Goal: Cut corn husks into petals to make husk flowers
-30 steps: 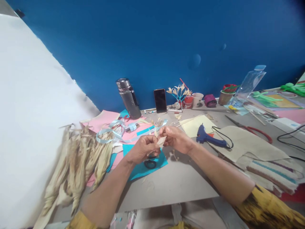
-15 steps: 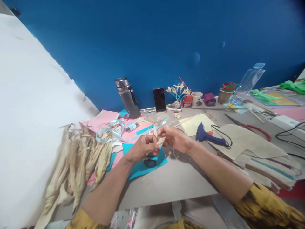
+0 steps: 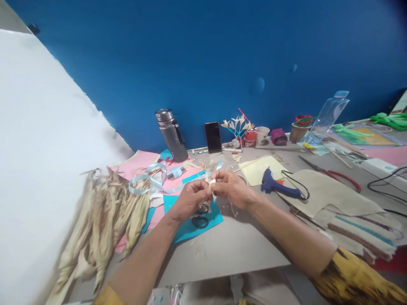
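Over the table's middle, my left hand (image 3: 191, 200) and my right hand (image 3: 231, 189) meet fingertip to fingertip. Both pinch a small pale piece of corn husk (image 3: 211, 183), mostly covered by the fingers. Right below them, dark-handled scissors (image 3: 200, 222) lie on a turquoise sheet (image 3: 184, 231), their upper part hidden by my left hand. To the left hangs a bunch of dried corn husks (image 3: 104, 224). Husk flowers (image 3: 238, 123) on blue stems stand at the back, beyond my hands.
A dark flask (image 3: 173, 137) and a phone (image 3: 213, 137) stand by the blue wall. Light blue ribbon (image 3: 140, 183) curls over pink paper. Right of my hands lie a blue glue gun (image 3: 280, 185), red-handled pliers or shears (image 3: 341, 176) and folded cloth (image 3: 333, 190).
My right fingers have closed in on the husk piece, which showed as a flat strip before and is now mostly covered. The view has tipped slightly upward.
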Tool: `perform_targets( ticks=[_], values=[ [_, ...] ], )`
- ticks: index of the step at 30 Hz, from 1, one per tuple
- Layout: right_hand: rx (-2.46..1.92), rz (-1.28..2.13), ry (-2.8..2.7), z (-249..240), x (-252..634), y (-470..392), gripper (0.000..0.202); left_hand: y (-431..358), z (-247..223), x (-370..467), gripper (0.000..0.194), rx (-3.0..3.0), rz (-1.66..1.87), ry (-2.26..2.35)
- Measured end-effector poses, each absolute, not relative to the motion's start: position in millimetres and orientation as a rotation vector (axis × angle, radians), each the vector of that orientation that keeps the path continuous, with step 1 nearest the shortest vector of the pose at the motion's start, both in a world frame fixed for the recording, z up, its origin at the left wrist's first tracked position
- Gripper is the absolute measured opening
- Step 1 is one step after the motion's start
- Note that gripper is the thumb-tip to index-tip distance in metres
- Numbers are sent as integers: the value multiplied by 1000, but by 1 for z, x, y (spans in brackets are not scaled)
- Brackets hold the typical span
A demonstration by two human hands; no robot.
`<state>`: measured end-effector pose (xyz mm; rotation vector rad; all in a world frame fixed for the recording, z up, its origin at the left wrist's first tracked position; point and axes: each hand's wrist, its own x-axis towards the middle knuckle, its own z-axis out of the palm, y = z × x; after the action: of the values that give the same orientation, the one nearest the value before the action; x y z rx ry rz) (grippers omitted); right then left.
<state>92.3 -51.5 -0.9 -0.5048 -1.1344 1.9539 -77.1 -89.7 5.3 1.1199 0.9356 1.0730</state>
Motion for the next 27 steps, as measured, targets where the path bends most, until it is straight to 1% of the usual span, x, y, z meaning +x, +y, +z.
perform_targets(
  ticks=[3, 5, 7, 9, 12, 17, 20, 23, 24, 27],
  values=[
    [-414, 2038, -1030, 3, 94, -50, 35, -91, 6, -76, 38, 1094, 1072, 873],
    [-383, 2050, -925, 5, 95, -48, 33, -91, 6, -76, 39, 1062, 1102, 836],
    [-433, 2014, -902, 2, 94, -48, 36, -90, 5, -77, 37, 1053, 1134, 844],
    [-524, 1918, -982, -3, 91, -49, 42, -88, 2, -77, 33, 1089, 1147, 892],
    [-569, 1793, -1097, -9, 85, -51, 45, -87, -2, -76, 31, 1161, 1128, 945],
    [-407, 1950, -885, 3, 96, -40, 33, -91, 3, -75, 38, 1101, 1056, 812],
    [-408, 1973, -752, 10, 105, -33, 33, -91, 3, -75, 39, 1102, 1061, 786],
    [-541, 1969, -891, 8, 104, -37, 45, -89, -1, -78, 36, 1161, 1051, 883],
    [-573, 1960, -982, 6, 102, -40, 47, -88, -2, -79, 34, 1194, 1031, 921],
    [-583, 2012, -1176, 2, 101, -43, 39, -88, -3, -82, 32, 1271, 967, 931]
  ],
)
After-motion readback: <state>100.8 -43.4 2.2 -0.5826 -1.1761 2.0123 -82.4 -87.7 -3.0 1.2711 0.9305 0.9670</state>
